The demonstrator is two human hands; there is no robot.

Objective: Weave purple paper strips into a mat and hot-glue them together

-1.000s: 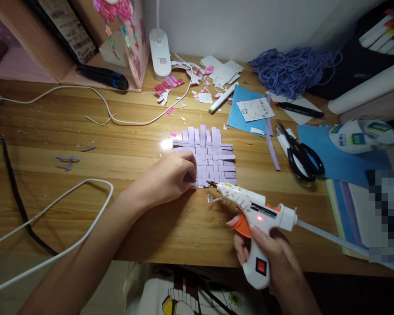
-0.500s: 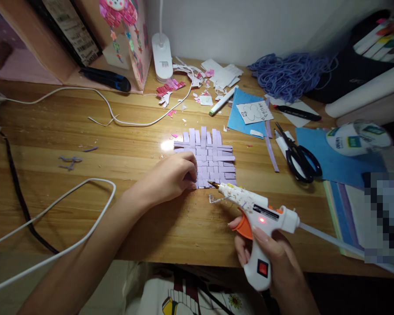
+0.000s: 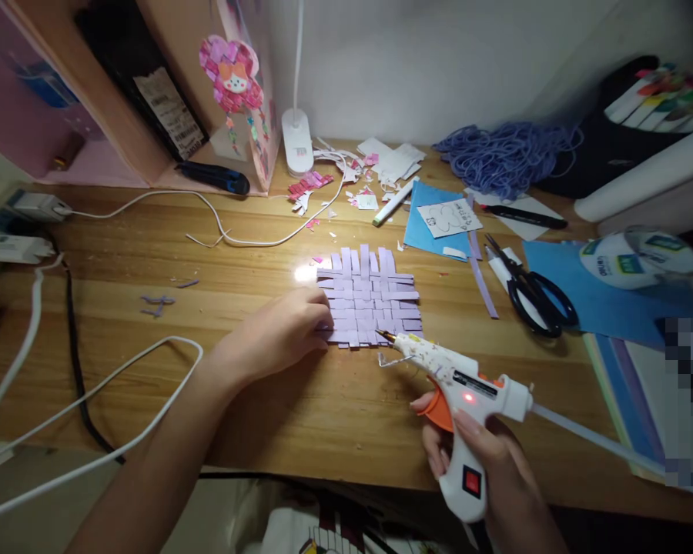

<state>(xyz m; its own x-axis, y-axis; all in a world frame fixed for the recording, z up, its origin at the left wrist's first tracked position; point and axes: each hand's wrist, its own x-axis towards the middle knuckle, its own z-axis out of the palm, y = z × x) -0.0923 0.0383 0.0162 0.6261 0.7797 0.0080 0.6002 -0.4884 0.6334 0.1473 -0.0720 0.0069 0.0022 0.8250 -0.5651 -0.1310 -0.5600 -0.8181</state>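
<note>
"Woven paper mat [image 3: 365, 296] at centre stage, flat on the wooden table [image 3: 277, 431] between the hands! Take us in from the near side."

"Nearest us, the right hand [image 3: 488, 450], wrapped round the grip of a glue gun [image 3: 459, 369], finger at the orange trigger [image 3: 437, 408]. Squeezed or not? I can't tell!"

"And the danger?"

"Right there: one hard squeeze and too much glue could flood the weave, maybe sticking it to the wood through the gaps. That nozzle [image 3: 386, 336] hangs at the near rows, touching or just above, impossible to call, and a wrist slip could drag a strip out of line."

"Left hand [image 3: 297, 323]?"

"Fingers curled together at the mat's left edge, by the near corner. Pinching or merely pressing, I can't say! Should the tip swing left, they could get burnt; should they lift, the mat could skid."

"Which way does it point?"

"Roughly square, so no real long axis, and it sits nearly straight to us. Neater near side, strip ends [image 3: 410, 295] poking right, and longer tabs [image 3: 365, 258] reaching away, towards the paper scraps [image 3: 393, 161] and the wall [image 3: 393, 69]"
</note>
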